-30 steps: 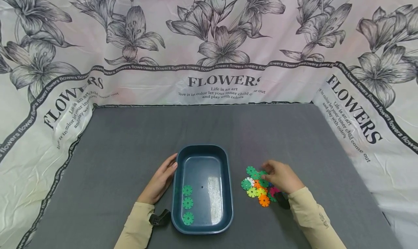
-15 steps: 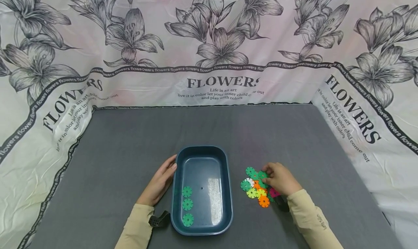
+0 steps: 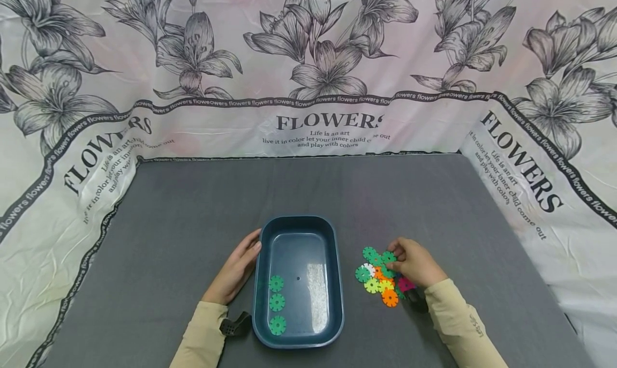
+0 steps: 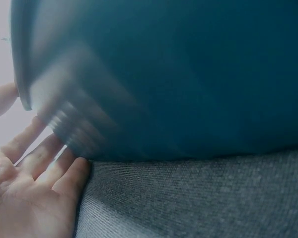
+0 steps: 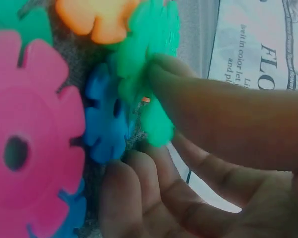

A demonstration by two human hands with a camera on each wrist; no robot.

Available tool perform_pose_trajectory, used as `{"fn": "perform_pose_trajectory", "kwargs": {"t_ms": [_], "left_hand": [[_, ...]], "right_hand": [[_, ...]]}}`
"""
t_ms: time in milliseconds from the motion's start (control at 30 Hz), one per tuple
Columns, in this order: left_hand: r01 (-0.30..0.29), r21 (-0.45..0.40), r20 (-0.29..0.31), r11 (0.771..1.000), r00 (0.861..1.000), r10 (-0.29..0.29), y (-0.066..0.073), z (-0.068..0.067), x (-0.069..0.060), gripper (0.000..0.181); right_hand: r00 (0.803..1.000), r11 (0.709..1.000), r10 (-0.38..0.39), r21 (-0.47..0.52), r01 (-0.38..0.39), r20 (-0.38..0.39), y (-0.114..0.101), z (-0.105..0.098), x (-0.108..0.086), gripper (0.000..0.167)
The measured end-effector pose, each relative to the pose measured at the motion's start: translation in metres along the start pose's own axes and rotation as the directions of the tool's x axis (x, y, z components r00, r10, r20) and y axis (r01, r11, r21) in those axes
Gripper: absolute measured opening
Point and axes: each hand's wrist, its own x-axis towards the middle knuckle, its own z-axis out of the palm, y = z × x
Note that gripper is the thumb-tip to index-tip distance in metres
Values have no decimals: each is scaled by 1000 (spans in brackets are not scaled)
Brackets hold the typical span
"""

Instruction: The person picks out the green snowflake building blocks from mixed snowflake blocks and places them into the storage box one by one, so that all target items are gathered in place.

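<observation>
My left hand [image 3: 234,271] rests against the left side of the blue plastic tray [image 3: 339,282], its fingers fairly straight. In the left wrist view, its fingertips touch the tray's outer wall [image 4: 188,89]. Three green notched discs [image 3: 277,302] lie in a column along the tray's left inside. To the right of the tray, my right hand [image 3: 416,263] pinches a green notched disc [image 3: 388,257] at the back of a pile. The right wrist view has the thumb pressed on this green disc [image 5: 149,49], beside a blue disc [image 5: 107,114] and a pink disc [image 5: 35,124].
The loose pile holds several orange discs [image 3: 390,297], yellow discs [image 3: 371,285], a white disc [image 3: 369,269] and other green discs [image 3: 362,274]. A grey cloth [image 3: 202,196] covers the table. Flower-printed fabric [image 3: 332,132] hangs behind it.
My right hand's fingers have settled on the green disc at the back of the pile, which now shows more fully beside the fingertips. The left hand and tray hold their places.
</observation>
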Motion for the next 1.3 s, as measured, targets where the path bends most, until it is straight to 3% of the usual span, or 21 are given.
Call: {"fn": "perform_pose_trajectory", "kwargs": {"t_ms": [367,500,667,933,1300], "left_hand": [[33,22,-38,999,999,-32,0,1,1,57],[34,21,-35,999,999,-33,1,1,1,57],[30,18,-31,999,999,-30,1,1,1,58],[42,14,-26,999,999,-42,0,2,1,57],[28,0,-28,1000,999,-28,2,2,0,56]], "right_hand": [[997,999,27,47,-24,-69,-7,-3,1,12],[999,991,28,135,-22,-46,-13,-6,3,17],[999,939,43,341,-51,31,-28,-10,7,24],[991,835,-18,548,-57,131,-61,-7,12,32],[954,793,-165,608,-22,250,-104,11,26,34]]}}
